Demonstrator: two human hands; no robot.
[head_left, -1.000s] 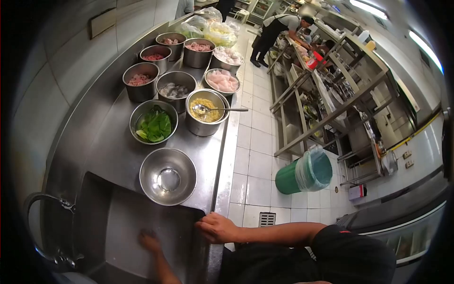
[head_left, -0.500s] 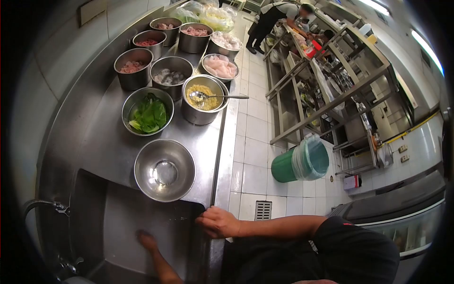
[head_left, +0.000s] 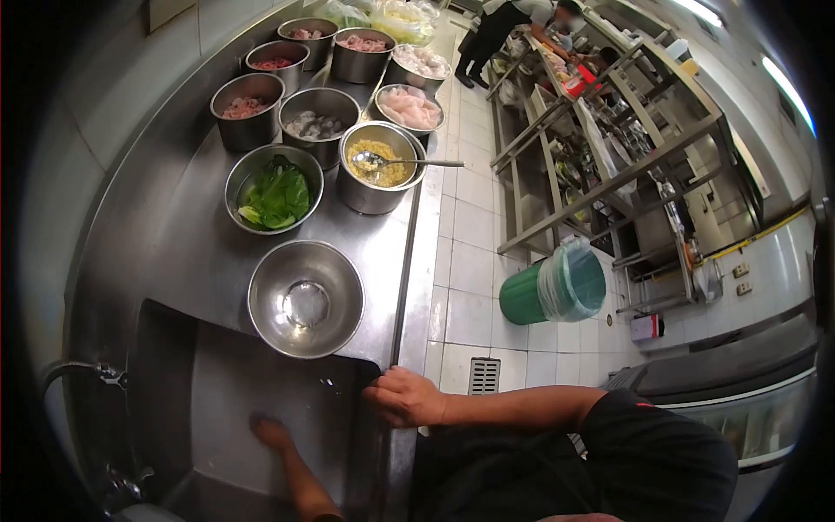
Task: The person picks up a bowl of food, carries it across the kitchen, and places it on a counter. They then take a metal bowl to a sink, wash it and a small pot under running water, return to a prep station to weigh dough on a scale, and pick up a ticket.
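Observation:
My left hand (head_left: 273,431) reaches down into the sink (head_left: 235,383); its fingertips are dark and blurred there, so their pose is hidden. My right hand (head_left: 404,397) rests at the sink's front corner, fingers curled over the metal rim. Above the sink, on the steel counter, stands a wide steel bowl (head_left: 306,304) with nothing in it but reflections. Beyond that bowl sits another bowl holding green leaves (head_left: 278,198). Beside the leaves is a steel pot of yellow minced food (head_left: 376,174), and a spoon (head_left: 409,163) lies across it.
Several steel pots of raw meat (head_left: 245,108) and pale pieces fill the far counter. Two taps (head_left: 111,376) stick out at the left wall. A green lined bin (head_left: 531,296) stands on the tiles near a floor drain (head_left: 484,376). A person (head_left: 513,26) bends over shelving at the back.
The view has shifted slightly, so the bowls and pots appear a little higher. My left hand remains in the sink and my right hand stays on the rim.

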